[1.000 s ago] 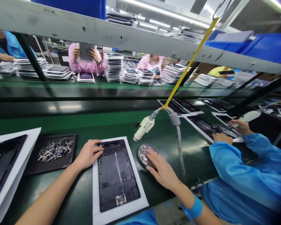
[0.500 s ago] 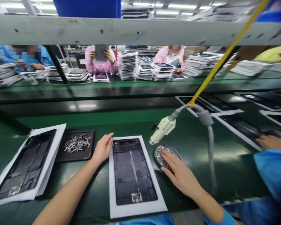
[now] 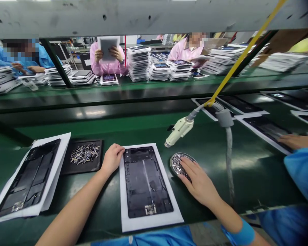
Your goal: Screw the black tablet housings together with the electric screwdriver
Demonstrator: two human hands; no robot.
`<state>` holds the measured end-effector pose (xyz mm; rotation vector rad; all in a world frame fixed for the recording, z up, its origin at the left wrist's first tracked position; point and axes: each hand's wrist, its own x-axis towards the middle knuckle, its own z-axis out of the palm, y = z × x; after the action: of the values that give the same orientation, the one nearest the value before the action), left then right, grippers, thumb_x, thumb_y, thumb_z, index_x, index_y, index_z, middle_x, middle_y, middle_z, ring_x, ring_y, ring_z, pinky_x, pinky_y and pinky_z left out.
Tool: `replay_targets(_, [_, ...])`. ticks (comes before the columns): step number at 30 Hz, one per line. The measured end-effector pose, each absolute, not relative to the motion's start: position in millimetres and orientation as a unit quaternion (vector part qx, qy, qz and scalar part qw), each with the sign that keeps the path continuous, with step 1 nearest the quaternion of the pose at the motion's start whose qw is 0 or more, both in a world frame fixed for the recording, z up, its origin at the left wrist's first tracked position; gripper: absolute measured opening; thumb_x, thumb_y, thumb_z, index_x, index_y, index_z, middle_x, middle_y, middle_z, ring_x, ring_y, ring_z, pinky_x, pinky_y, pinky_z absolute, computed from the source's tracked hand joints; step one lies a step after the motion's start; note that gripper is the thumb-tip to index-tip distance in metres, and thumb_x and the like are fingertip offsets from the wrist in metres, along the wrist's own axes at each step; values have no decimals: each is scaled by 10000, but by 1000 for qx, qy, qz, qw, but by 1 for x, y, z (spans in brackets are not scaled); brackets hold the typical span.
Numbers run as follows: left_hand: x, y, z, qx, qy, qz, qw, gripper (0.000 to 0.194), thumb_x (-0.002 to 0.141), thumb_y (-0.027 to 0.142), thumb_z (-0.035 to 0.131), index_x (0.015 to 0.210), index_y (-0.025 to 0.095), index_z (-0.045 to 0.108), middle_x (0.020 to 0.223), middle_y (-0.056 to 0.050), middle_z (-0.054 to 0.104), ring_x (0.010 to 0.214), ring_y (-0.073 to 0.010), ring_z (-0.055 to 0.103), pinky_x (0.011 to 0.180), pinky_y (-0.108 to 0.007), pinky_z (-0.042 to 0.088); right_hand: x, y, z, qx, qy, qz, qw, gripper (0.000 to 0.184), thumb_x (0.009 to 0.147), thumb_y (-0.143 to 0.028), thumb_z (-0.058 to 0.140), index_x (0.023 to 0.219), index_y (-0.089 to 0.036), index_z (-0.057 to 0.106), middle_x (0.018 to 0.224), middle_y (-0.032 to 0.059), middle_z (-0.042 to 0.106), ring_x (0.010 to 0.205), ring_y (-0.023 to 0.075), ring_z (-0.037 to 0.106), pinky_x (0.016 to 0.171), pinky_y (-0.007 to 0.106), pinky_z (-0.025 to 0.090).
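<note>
A black tablet housing lies on a sheet of white paper in front of me. My left hand is at the housing's top left corner, thumb and fingertips pinched together; whatever is between them is too small to make out. Fingers stretched out and lying flat, my right hand rests on a round, perforated metal dish to the right of the paper. Above that dish hangs a pale electric screwdriver, its tip pointing down and left.
On the left, a black tray holds a heap of small parts beside another tablet housing on paper. More housings lie at right, near a co-worker's hand. A yellow strap and grey hose hang there.
The view has tilted slightly downward. Both hands stay at nearly the same places, the left pinched at the corner and the right on the dish. Across the bench, a person in pink has shifted.
</note>
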<state>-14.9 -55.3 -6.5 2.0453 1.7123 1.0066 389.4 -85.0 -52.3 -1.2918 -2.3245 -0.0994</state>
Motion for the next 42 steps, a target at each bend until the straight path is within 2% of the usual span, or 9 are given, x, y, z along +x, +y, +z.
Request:
replay_targets(8, [-4, -58, -3, 757, 634, 160, 12, 306, 1028, 245, 454, 964, 209, 750, 985, -72, 709, 898, -207, 663, 780, -308, 505, 387, -86, -53, -473, -845, -39, 247, 477, 1039, -400, 461, 1433, -151, 563, 1451, 172, 620, 1364, 324, 579, 1157, 556, 445])
replay_targets(12, [4, -66, 7, 760, 645, 80, -12, 292, 1024, 193, 455, 947, 204, 737, 991, -70, 709, 894, -203, 668, 750, -300, 488, 388, -86, -53, -467, -849, -49, 242, 482, 1040, -396, 472, 1437, -135, 551, 1445, 182, 622, 1352, 333, 587, 1140, 571, 459])
replay_targets(16, [17, -80, 14, 764, 643, 40, -43, 267, 1023, 231, 468, 1096, 160, 715, 1114, -123, 698, 1013, -260, 661, 813, -356, 514, 386, -86, -53, -466, -847, -45, 251, 483, 1041, -386, 466, 1457, -152, 541, 1458, 179, 612, 1358, 330, 585, 1144, 569, 459])
replay_targets(18, [23, -87, 15, 767, 638, 41, -65, 333, 1014, 299, 502, 1232, 109, 667, 1210, -168, 674, 1110, -309, 629, 889, -413, 518, 386, -85, -52, -467, -846, -43, 254, 482, 1040, -382, 467, 1460, -156, 539, 1454, 179, 616, 1358, 331, 585, 1145, 573, 460])
replay_targets(20, [23, -89, 13, 768, 634, 51, -74, 406, 1008, 346, 512, 1285, 77, 637, 1251, -193, 658, 1137, -337, 609, 918, -452, 513, 387, -86, -49, -465, -846, -42, 255, 484, 1037, -376, 482, 1465, -158, 532, 1445, 179, 623, 1350, 334, 593, 1138, 582, 470])
replay_targets(25, [-1, -70, -1, 780, 606, 155, -30, 346, 1027, 293, 408, 1084, 150, 718, 1098, -135, 704, 992, -286, 629, 872, -420, 520, 389, -98, -34, -441, -864, -33, 242, 489, 1017, -324, 540, 1475, -154, 518, 1460, 179, 613, 1370, 317, 583, 1125, 557, 506])
replay_targets(30, [-16, -49, -17, 757, 593, 274, 28, 352, 1010, 353, 423, 1035, 170, 723, 958, -99, 705, 905, -265, 617, 841, -411, 517, 373, -106, -20, -423, -891, -3, 164, 553, 1015, -352, 539, 1515, -126, 477, 1533, 181, 538, 1444, 319, 503, 1171, 560, 466])
replay_targets(34, [-17, -46, -16, 747, 596, 290, 60, 357, 992, 387, 435, 983, 186, 731, 921, -89, 693, 886, -259, 618, 828, -408, 511, 364, -92, -17, -444, -885, 7, 139, 580, 1010, -411, 538, 1504, -111, 494, 1553, 194, 510, 1450, 341, 490, 1171, 575, 460])
replay_targets(42, [-19, -45, -15, 736, 601, 294, 107, 344, 966, 418, 457, 974, 211, 731, 919, -77, 697, 897, -252, 623, 831, -398, 501, 381, -73, -15, -483, -857, 18, 177, 532, 1019, -434, 500, 1443, -118, 566, 1489, 198, 578, 1381, 353, 558, 1143, 574, 491])
